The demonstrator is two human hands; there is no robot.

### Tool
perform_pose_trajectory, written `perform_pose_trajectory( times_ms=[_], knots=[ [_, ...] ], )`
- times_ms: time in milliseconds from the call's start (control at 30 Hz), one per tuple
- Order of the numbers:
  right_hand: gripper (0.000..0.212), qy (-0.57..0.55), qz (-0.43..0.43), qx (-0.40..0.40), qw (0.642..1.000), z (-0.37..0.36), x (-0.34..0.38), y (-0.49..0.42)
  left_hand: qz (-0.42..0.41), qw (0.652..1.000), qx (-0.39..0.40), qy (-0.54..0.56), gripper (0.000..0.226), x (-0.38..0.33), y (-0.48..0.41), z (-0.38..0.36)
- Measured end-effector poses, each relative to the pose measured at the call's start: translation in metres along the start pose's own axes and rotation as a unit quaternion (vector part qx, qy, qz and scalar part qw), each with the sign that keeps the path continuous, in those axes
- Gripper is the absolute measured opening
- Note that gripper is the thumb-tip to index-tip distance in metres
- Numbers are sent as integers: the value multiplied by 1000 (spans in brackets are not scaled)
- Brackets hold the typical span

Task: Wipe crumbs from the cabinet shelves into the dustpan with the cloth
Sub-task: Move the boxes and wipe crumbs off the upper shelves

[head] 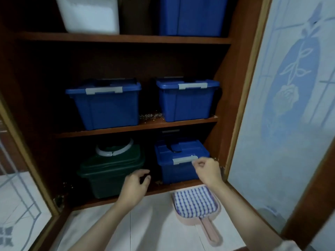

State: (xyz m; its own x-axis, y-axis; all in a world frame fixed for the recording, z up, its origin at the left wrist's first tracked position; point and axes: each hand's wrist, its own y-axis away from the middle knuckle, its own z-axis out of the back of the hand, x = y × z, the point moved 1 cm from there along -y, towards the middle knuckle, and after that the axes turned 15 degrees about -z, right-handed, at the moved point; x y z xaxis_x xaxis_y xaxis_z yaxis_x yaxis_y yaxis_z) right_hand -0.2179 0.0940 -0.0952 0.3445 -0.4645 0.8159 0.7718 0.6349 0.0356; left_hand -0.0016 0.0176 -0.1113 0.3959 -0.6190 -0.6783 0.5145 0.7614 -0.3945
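A pink dustpan [208, 226] lies on the tiled floor in front of the open cabinet, with a folded blue-and-white checked cloth [194, 201] resting in its pan. Crumbs [151, 115] are scattered on the middle shelf [116, 130] between two blue bins, and a few more crumbs [159, 182] lie on the bottom shelf. My left hand [135, 183] hovers with loosely curled fingers between the green bin [108, 174] and the lower blue bin [178, 165], holding nothing. My right hand [207, 170] is at that blue bin's grey latch with curled fingers; whether it grips the latch is unclear.
The middle shelf carries two blue lidded bins [107, 104] [187, 99]. On the top shelf stand a white container [88, 13] and a blue one [192, 15]. A frosted glass door [282, 105] stands open on the right, another door [16, 196] on the left.
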Motion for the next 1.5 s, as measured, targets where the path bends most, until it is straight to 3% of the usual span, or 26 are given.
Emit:
perform_pose_trajectory(
  times_ms=[67,167,300,600,733,867,933,1000,1100,1300,1500],
  knots=[
    [26,-89,30,-74,993,27,39,-17,-28,998,-50,27,27,-28,-34,13],
    [32,-163,53,-116,978,61,89,-35,-68,992,-98,48,28,-68,-79,32],
    [46,-212,66,-107,969,80,126,-63,-95,987,-112,61,33,-94,-118,46],
    [74,-253,-17,-29,967,80,148,-95,-34,986,-99,131,54,-111,-167,53],
    [69,-250,-24,1,968,84,145,-107,-25,982,-94,164,57,-122,-185,44],
    [44,-269,-30,17,962,87,145,-110,-4,979,-88,184,56,-126,-203,42],
    [58,-287,-30,26,957,88,145,-115,17,977,-92,190,40,-127,-211,41],
    [66,-299,-35,27,953,89,146,-117,27,969,-101,222,44,-125,-218,40],
    [60,-317,-37,36,947,89,146,-120,43,956,-114,265,63,-123,-223,38],
    [55,-340,-36,42,939,88,144,-119,65,941,-122,310,55,-125,-224,37],
    [67,-365,-43,54,928,96,142,-102,81,931,-130,331,53,-130,-207,44]
  ],
)
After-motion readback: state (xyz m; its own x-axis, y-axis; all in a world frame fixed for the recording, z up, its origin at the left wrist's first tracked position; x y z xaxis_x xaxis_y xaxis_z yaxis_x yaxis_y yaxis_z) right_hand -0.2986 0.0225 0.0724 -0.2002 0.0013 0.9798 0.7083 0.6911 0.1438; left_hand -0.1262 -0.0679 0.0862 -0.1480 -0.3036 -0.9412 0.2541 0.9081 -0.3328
